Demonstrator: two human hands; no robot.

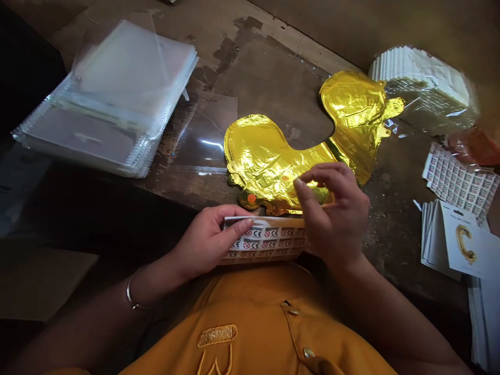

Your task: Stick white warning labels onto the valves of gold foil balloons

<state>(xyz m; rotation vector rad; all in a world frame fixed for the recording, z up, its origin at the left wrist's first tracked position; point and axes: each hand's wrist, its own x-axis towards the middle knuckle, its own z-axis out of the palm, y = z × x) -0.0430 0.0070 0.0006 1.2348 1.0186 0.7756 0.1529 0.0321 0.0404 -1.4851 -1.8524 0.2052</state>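
A gold foil balloon (pixel 265 161) in a curved, animal-like shape lies flat on the bench, with a small orange dot near its lower left end. My left hand (pixel 207 242) grips the edge of a sheet of small printed CE warning labels (pixel 265 244), which sits just below the balloon's near edge. Over the balloon's lower middle, my right hand (pixel 332 219) hovers with its thumb and fingers curled. Those fingertips hide part of the foil, and I cannot tell whether they hold a small label.
The worn wooden bench (pixel 273 62) holds a stack of clear plastic sleeves (pixel 109 99) at left and a loose clear film (pixel 203 135) beside the balloon. To the right are a bagged white stack (pixel 422 83), a label sheet (pixel 461 179) and printed cards (pixel 464 239) showing a gold letter.
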